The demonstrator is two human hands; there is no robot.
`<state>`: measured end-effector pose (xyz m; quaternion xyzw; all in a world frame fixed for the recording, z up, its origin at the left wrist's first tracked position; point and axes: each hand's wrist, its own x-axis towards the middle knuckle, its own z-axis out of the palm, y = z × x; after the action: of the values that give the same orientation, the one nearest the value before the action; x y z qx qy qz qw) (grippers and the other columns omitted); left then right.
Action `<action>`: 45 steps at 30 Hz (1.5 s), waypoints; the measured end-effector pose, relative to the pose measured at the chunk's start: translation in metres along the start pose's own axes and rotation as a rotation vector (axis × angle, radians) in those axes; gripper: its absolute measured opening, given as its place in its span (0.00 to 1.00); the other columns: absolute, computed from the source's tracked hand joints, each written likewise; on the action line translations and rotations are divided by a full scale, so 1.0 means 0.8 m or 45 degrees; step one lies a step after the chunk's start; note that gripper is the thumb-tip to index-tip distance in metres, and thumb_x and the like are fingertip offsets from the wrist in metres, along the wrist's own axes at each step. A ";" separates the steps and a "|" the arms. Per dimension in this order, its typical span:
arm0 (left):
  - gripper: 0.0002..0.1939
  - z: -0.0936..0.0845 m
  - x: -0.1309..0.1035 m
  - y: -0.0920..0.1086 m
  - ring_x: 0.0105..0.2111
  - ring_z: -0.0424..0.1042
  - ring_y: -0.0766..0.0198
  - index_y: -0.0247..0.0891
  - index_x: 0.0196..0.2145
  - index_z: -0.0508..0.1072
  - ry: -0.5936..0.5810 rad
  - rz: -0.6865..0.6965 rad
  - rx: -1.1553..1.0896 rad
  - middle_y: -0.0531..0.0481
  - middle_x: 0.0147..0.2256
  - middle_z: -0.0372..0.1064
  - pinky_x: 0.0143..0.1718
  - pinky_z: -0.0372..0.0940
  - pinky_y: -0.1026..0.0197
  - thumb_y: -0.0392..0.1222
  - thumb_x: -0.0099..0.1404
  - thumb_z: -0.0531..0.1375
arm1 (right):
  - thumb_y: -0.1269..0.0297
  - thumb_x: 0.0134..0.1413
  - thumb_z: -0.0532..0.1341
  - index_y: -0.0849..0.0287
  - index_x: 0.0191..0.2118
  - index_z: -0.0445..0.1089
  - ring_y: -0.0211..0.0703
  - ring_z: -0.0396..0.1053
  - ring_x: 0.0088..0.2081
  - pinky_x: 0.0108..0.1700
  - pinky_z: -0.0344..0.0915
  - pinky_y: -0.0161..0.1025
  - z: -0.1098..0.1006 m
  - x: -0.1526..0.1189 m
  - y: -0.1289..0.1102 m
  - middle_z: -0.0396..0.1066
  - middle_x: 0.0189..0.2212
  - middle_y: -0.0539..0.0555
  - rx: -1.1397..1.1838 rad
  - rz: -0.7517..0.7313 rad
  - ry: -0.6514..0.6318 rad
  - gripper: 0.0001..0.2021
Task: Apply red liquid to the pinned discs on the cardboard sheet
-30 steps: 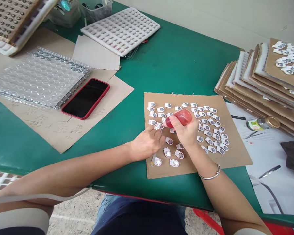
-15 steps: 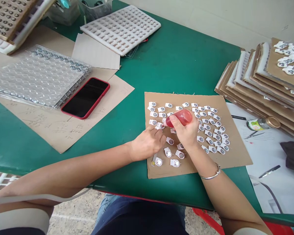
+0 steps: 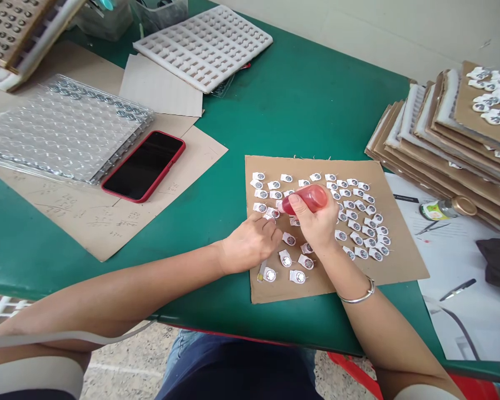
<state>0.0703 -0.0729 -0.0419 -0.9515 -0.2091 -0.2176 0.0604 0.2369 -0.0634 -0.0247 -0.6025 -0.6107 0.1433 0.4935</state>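
My right hand (image 3: 320,222) is wrapped round a red squeeze bottle (image 3: 304,200), tilted with its pale nozzle toward the left. The nozzle end is at a small white tabbed piece with a round dark-ringed disc (image 3: 271,213). Beside that piece, my left hand (image 3: 254,242) is closed with its fingers pressed together; what they grip is hidden. A thin clear stick with a yellowish end (image 3: 261,272) shows below the left hand, and I cannot tell if it is held. Many similar white pieces lie in loose rows on a brown cardboard sheet (image 3: 400,261) under both hands.
On the left are a phone in a red case (image 3: 144,166), a clear blister tray (image 3: 66,133) and a white slotted tray (image 3: 204,47). Stacked cardboard sheets (image 3: 425,139) stand at right, near a small glass jar (image 3: 448,208), tweezers (image 3: 432,228) and a printed paper (image 3: 470,328).
Both hands and the bottle stay almost in place at the same white piece. The whole view has shifted very slightly.
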 end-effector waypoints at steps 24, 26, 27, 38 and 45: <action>0.12 -0.001 -0.001 -0.003 0.23 0.64 0.62 0.33 0.25 0.64 -0.017 0.001 -0.003 0.45 0.24 0.66 0.28 0.60 0.59 0.26 0.62 0.48 | 0.52 0.46 0.64 0.56 0.32 0.67 0.42 0.68 0.30 0.35 0.67 0.43 -0.005 0.003 0.007 0.71 0.27 0.51 -0.080 -0.030 0.015 0.13; 0.11 0.000 0.000 -0.003 0.23 0.64 0.62 0.33 0.25 0.65 -0.011 0.003 0.000 0.45 0.23 0.66 0.28 0.60 0.59 0.27 0.62 0.48 | 0.52 0.46 0.64 0.57 0.32 0.67 0.42 0.68 0.30 0.35 0.67 0.43 -0.005 0.003 0.006 0.71 0.27 0.52 -0.071 -0.038 0.017 0.13; 0.11 0.000 0.000 -0.003 0.23 0.64 0.62 0.33 0.25 0.65 -0.007 0.002 -0.001 0.45 0.23 0.66 0.28 0.60 0.59 0.27 0.62 0.48 | 0.53 0.46 0.64 0.57 0.32 0.67 0.41 0.68 0.30 0.34 0.67 0.42 -0.005 0.002 0.006 0.71 0.27 0.52 -0.065 -0.043 0.018 0.13; 0.10 -0.003 -0.001 -0.009 0.25 0.65 0.63 0.32 0.25 0.65 -0.048 -0.061 -0.176 0.47 0.24 0.65 0.29 0.60 0.59 0.26 0.61 0.49 | 0.52 0.47 0.63 0.58 0.32 0.67 0.41 0.69 0.29 0.35 0.70 0.45 -0.011 0.000 0.019 0.69 0.28 0.51 0.028 0.045 0.096 0.13; 0.09 -0.001 -0.002 -0.010 0.25 0.65 0.63 0.33 0.25 0.65 -0.020 -0.079 -0.181 0.47 0.25 0.67 0.28 0.60 0.59 0.26 0.60 0.51 | 0.54 0.45 0.65 0.58 0.30 0.67 0.40 0.68 0.28 0.32 0.68 0.41 -0.007 0.001 0.018 0.70 0.25 0.50 -0.019 -0.052 0.111 0.13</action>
<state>0.0653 -0.0668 -0.0416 -0.9481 -0.2230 -0.2261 -0.0156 0.2497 -0.0616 -0.0328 -0.5993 -0.6018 0.1021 0.5178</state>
